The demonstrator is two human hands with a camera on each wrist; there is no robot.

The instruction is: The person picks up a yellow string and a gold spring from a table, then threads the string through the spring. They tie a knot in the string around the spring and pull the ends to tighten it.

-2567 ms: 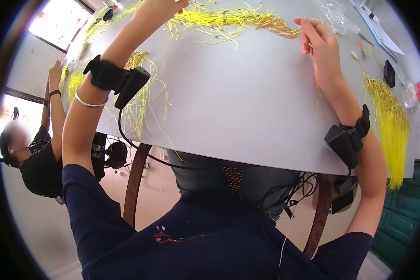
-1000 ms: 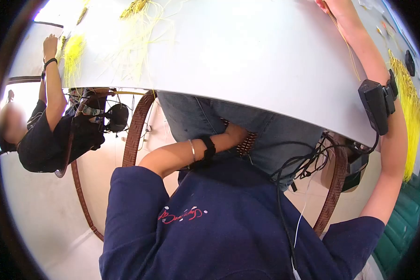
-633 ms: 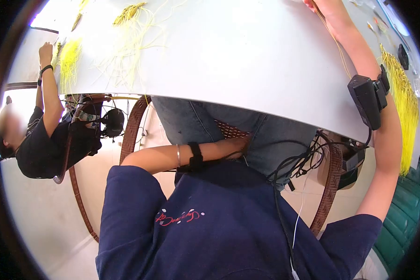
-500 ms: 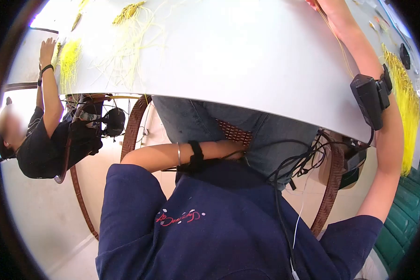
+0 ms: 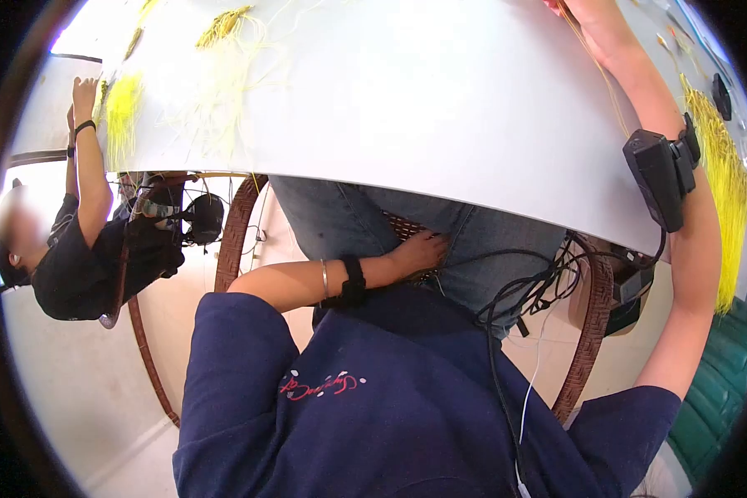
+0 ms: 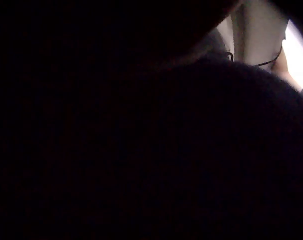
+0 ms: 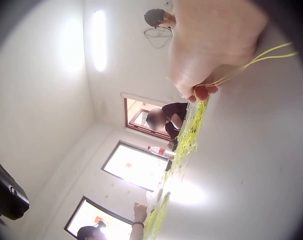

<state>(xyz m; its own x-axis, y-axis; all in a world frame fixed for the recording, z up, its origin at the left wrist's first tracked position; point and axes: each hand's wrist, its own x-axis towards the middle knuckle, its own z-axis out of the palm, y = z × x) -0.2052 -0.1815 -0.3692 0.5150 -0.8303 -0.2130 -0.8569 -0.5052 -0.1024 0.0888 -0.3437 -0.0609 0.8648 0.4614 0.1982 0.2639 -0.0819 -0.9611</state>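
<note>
Strands (image 7: 253, 61) are trailing, seemingly unfinished, from the pinching right hand (image 7: 216, 40); the loose-fingered left hand (image 5: 419, 252) is resting at the lap (image 5: 332, 216); at right, a yellow bunch (image 5: 730, 191) is lying, perhaps done.

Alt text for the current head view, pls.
A seated person's right grip, partly cut off by the top edge, holds thin yellowish cords over a pale table, while the left grip rests at the lap. Yellow strand bundles lie at both sides of the table; another person in black is at the left.

White glare across the tabletop (image 5: 415, 91).
</note>
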